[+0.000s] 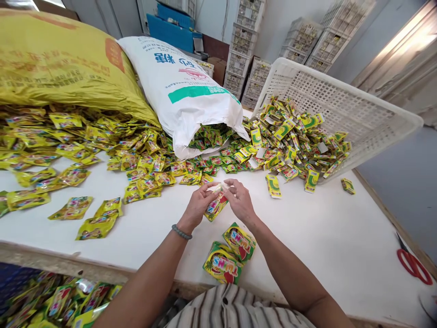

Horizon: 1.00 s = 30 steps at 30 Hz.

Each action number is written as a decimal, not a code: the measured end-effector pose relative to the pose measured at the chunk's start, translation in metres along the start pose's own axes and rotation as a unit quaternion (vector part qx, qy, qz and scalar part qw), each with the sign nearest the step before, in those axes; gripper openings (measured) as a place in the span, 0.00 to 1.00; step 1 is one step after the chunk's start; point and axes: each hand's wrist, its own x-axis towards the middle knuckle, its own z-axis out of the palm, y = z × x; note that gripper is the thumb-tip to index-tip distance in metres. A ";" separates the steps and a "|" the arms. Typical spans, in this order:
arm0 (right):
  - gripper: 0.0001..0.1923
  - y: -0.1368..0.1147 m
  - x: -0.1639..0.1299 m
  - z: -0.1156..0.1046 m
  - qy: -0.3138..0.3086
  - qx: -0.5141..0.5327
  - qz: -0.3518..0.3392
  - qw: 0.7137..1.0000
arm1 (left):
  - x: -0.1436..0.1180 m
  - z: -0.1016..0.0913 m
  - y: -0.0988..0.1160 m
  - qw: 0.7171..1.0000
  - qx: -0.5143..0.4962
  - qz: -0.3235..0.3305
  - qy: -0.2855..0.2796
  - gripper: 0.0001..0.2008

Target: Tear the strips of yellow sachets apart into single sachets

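My left hand (198,205) and right hand (241,199) pinch top of small yellow printed foil sachet (215,206); opening step, I think. Next needs steady opposite pull.

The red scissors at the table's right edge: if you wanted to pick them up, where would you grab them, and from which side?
Probably by the red loop handles of the scissors, coming from above. They lie flat on the table, loops toward the person, blades pointing away, and nothing sits on them. The right hand is nearer.
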 end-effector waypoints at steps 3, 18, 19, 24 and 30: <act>0.14 0.008 -0.002 -0.001 0.095 0.037 0.003 0.995 | -0.001 0.003 0.003 1.000 -0.005 0.024 0.019 0.36; 0.14 0.016 -0.008 0.003 -0.064 0.175 0.027 0.982 | -0.006 0.003 0.007 0.999 0.028 0.006 -0.019 0.28; 0.13 0.016 -0.007 0.001 -0.069 0.180 0.039 0.981 | -0.005 0.002 0.006 0.999 0.035 0.008 -0.025 0.28; 0.21 0.013 -0.003 -0.008 -0.109 0.198 0.057 0.973 | -0.005 0.002 0.005 0.997 0.062 0.022 -0.028 0.26; 0.12 0.009 -0.003 -0.013 -0.115 0.196 0.034 0.973 | -0.004 0.000 0.003 0.998 0.053 0.045 0.009 0.28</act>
